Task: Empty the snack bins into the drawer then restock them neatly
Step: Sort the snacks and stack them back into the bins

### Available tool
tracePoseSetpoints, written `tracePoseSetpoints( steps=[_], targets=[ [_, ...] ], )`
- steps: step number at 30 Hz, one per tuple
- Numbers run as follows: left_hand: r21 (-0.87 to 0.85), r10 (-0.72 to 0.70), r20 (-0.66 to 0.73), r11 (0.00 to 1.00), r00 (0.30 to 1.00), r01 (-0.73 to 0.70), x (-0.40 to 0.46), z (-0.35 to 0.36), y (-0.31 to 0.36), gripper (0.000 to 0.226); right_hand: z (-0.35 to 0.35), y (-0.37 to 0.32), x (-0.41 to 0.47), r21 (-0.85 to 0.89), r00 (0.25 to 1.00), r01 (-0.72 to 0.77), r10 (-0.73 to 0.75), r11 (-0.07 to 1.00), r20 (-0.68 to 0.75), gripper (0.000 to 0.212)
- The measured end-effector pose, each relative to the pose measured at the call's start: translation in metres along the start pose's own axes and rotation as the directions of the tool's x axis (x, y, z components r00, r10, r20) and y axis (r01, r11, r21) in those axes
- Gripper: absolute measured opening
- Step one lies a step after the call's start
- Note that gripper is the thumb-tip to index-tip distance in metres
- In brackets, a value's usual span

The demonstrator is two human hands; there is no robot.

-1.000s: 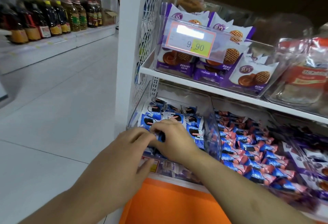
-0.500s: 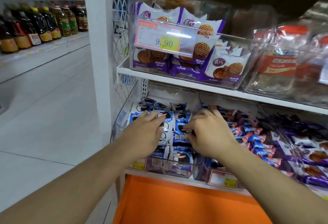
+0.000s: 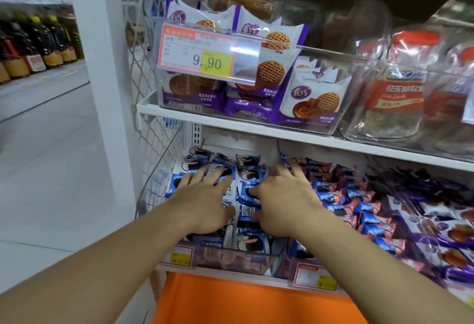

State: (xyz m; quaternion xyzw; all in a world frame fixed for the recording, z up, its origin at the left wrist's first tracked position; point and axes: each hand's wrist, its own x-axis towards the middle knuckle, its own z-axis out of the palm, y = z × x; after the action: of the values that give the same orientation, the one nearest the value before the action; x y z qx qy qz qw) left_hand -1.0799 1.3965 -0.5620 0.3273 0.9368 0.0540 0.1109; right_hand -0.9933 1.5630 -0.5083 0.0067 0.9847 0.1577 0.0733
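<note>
Your left hand (image 3: 205, 203) lies flat, fingers spread, and your right hand (image 3: 284, 203) fingers curl loosely on blue snack packets (image 3: 247, 195) filling the lower-shelf bin (image 3: 241, 259); restocking looks nearly finished, only straightening remains.

My left grip (image 3: 205, 201) and right grip (image 3: 283, 200) cover the packs (image 3: 247, 210) beneath them. My right fingertips hide behind the bin divider. The jars (image 3: 400, 87) are blurred, the far bottles' (image 3: 38, 49) labels unreadable, the purple snacks (image 3: 451, 223) cut off.
</note>
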Motion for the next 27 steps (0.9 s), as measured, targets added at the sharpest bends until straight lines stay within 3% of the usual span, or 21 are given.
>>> tracePoseSetpoints(
  steps=[2, 4, 6, 8, 11, 14, 21, 25, 27],
  targets=[
    [-0.018, 0.05, -0.118, 0.998, 0.992, -0.052, 0.008, 0.001, -0.002, 0.068, -0.001, 0.003, 0.001, 0.065, 0.999, 0.0, 0.003, 0.998, -0.047, 0.036],
    [0.019, 0.089, -0.129, 0.996, 0.988, -0.087, 0.016, 0.004, -0.005, 0.063, -0.003, 0.005, 0.007, 0.098, 0.996, -0.005, 0.014, 0.995, -0.088, 0.044],
    [0.079, 0.098, -0.058, 0.993, 0.994, -0.093, 0.02, 0.008, -0.004, 0.065, -0.003, 0.007, 0.016, 0.066, 1.0, 0.002, 0.0, 0.998, -0.025, 0.06],
    [0.136, 0.107, -0.071, 0.986, 0.992, -0.097, 0.023, 0.009, -0.006, 0.068, -0.001, 0.007, 0.026, -0.009, 0.993, -0.003, 0.004, 1.0, 0.117, 0.068],
    [0.158, 0.155, -0.198, 0.98, 0.968, -0.124, 0.032, 0.002, -0.008, 0.064, -0.007, 0.007, 0.043, -0.081, 0.969, -0.008, 0.028, 0.997, 0.247, 0.051],
    [0.123, 0.195, -0.326, 0.979, 0.925, -0.164, 0.046, 0.001, -0.013, 0.061, -0.014, 0.006, 0.058, -0.041, 0.993, 0.011, -0.006, 0.999, 0.119, 0.044],
    [0.178, 0.094, -0.087, 0.981, 0.992, -0.077, 0.07, 0.012, -0.013, 0.065, -0.012, 0.012, 0.083, -0.106, 0.983, 0.009, 0.01, 0.994, 0.181, 0.019],
    [0.208, 0.079, -0.081, 0.976, 0.994, -0.061, 0.073, 0.015, -0.015, 0.069, 0.0, 0.018, 0.091, -0.149, 0.971, 0.024, 0.013, 0.989, 0.238, 0.047],
    [0.152, 0.099, -0.145, 0.985, 0.985, -0.077, 0.069, 0.017, -0.017, 0.076, 0.003, 0.02, 0.094, -0.131, 0.972, 0.007, 0.024, 0.991, 0.233, 0.049]
  ],
)
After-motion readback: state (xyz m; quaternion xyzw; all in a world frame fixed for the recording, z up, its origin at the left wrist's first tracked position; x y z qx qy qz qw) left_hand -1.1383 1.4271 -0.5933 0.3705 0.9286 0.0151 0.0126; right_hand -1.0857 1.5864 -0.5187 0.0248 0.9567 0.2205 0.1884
